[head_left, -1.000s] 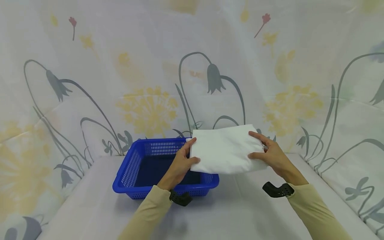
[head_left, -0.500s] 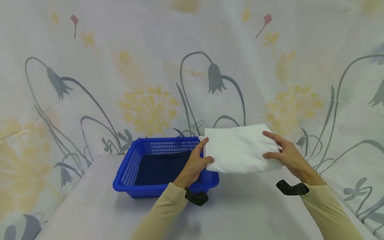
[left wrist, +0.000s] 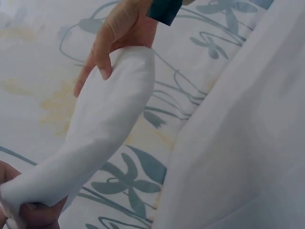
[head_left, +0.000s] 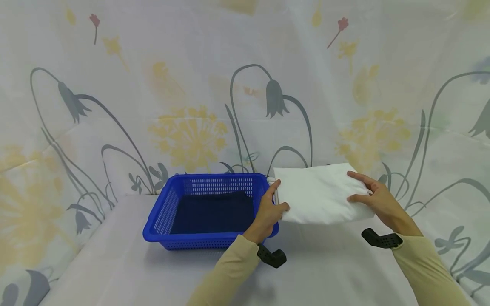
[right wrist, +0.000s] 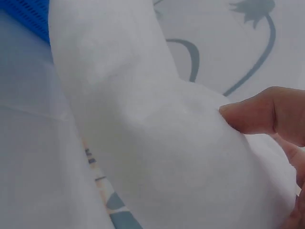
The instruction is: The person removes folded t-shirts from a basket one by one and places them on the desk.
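Both hands hold a folded white cloth (head_left: 321,193) up in front of me, to the right of a blue basket (head_left: 155,225). My left hand (head_left: 265,214) grips its left end, fingers behind and thumb on the near face, overlapping the basket's right rim in the head view. At the other end my right hand (head_left: 384,204) pinches the cloth the same way. In the left wrist view the cloth (left wrist: 105,109) sags softly between the two hands. The right wrist view shows my right thumb (right wrist: 257,114) pressing into it. A dark navy cloth (head_left: 214,212) lies flat inside the basket.
The basket stands on a table (head_left: 317,272) covered with white cloth. Behind and at both sides hangs a pale curtain (head_left: 191,85) printed with grey and yellow flowers. Each wrist carries a black strap mount (head_left: 272,257).
Both hands have carried the white cloth to the right, away from over the basket, uncovering more of the navy cloth. The basket has stayed in place.
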The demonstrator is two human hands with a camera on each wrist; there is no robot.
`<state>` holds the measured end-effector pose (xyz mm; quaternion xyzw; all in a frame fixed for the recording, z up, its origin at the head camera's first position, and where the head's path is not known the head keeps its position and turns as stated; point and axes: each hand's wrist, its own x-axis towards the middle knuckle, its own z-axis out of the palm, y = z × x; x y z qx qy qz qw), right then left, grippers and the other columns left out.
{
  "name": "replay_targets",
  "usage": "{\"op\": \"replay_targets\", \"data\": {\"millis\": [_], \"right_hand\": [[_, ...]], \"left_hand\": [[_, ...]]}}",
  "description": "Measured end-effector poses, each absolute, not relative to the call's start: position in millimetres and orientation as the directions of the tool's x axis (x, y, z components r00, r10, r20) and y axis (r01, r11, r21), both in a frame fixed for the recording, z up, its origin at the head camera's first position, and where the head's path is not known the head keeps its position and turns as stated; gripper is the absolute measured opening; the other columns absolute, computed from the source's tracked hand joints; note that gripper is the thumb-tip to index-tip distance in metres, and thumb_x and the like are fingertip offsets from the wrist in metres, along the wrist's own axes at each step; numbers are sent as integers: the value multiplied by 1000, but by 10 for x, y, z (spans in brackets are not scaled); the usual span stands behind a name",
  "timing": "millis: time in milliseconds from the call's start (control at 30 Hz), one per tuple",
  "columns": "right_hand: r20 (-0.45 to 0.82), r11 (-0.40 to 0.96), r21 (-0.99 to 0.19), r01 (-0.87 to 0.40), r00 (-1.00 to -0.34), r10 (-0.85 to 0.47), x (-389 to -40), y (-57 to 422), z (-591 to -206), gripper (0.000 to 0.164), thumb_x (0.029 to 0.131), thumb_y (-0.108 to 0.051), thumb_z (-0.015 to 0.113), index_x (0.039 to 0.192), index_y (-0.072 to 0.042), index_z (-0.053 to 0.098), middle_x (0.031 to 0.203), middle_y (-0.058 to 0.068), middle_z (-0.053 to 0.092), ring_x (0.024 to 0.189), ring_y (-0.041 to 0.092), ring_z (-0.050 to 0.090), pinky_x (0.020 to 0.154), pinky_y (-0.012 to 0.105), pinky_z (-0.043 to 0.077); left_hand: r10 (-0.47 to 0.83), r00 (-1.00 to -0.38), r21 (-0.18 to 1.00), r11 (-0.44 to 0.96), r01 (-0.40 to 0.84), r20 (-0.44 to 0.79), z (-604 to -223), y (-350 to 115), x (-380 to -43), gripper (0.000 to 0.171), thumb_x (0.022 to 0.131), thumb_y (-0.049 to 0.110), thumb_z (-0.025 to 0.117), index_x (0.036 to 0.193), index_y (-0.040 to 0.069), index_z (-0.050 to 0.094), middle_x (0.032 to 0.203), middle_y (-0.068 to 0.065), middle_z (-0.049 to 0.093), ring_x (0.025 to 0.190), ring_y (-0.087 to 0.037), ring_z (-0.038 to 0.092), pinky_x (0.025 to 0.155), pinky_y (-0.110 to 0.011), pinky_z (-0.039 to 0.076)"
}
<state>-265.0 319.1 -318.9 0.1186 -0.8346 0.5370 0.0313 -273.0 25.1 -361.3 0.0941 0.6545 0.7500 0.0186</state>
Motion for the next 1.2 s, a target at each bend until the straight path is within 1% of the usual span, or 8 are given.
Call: {"op": "replay_targets", "data": {"millis": [133, 233, 467, 633, 733, 900, 1033, 1200], "right_hand": [[157, 420, -883, -211, -975, -160, -2676, 3271, -3236, 77, 89, -13, 71, 154, -20, 31, 161, 12, 7, 132, 32, 22, 81, 17, 39], [138, 428, -883, -193, -978, -157, -2702, 3320, -3275, 77, 89, -14, 70, 154, -19, 30, 161, 11, 5, 134, 34, 18, 82, 16, 37], [111, 465, -871, -158, -986, -128, -2734, 3441, -3379, 75, 90, -14, 68, 154, -22, 29, 159, 20, 4, 125, 27, 27, 80, 18, 39], [103, 471, -870, -149, -987, -121, -2741, 3522, -3414, 75, 91, -14, 67, 154, -23, 29, 159, 20, 2, 131, 34, 21, 82, 18, 35], [100, 463, -875, -144, -988, -117, -2760, 3548, -3432, 75, 90, -13, 68, 154, -22, 29, 160, 19, 0, 136, 38, 14, 87, 22, 33], [90, 448, -886, -122, -992, -92, -2801, 3600, -3495, 76, 88, -11, 69, 153, -23, 32, 159, 21, 2, 135, 39, 15, 86, 20, 34], [83, 451, -885, -113, -993, -86, -2834, 3633, -3562, 76, 87, -9, 70, 152, -23, 34, 158, 24, 6, 131, 37, 21, 81, 16, 36], [79, 445, -887, -120, -991, -109, -2904, 3648, -3638, 78, 83, -4, 69, 152, -16, 34, 158, 24, 6, 134, 40, 19, 81, 15, 34]], "left_hand": [[118, -987, 988, -118, 98, 111, -3669, 371, -2744, 83, 75, -14, 60, 149, 17, 40, 155, -10, 26, 138, -28, 22, 102, -49, 33], [95, -990, 990, -105, 95, 105, -3720, 461, -2763, 82, 74, -14, 60, 148, 17, 41, 155, -12, 27, 137, -28, 23, 104, -50, 31], [54, -993, 991, -84, 101, 105, -3766, 643, -2754, 82, 71, -15, 59, 146, 17, 45, 151, -13, 33, 139, -29, 23, 106, -53, 24], [48, -994, 989, -112, 97, 103, -3799, 745, -2751, 82, 71, -16, 56, 145, 17, 44, 152, -10, 33, 139, -27, 23, 103, -51, 27], [35, -995, 991, -107, 86, 90, -3835, 803, -2763, 82, 71, -16, 55, 145, 17, 45, 152, -8, 33, 139, -28, 24, 102, -50, 28], [11, -998, 994, -93, 64, 65, -3904, 899, -2787, 79, 72, -17, 54, 144, 15, 45, 152, -11, 33, 139, -31, 25, 105, -52, 27], [-7, -999, 994, -97, 53, 52, -3970, 970, -2814, 79, 71, -17, 52, 144, 13, 45, 151, -12, 33, 139, -32, 25, 107, -52, 25], [-16, -999, 993, -114, 39, 37, -4038, 1014, -2844, 79, 70, -18, 49, 143, 11, 44, 151, -15, 32, 137, -34, 26, 107, -53, 24]]}}
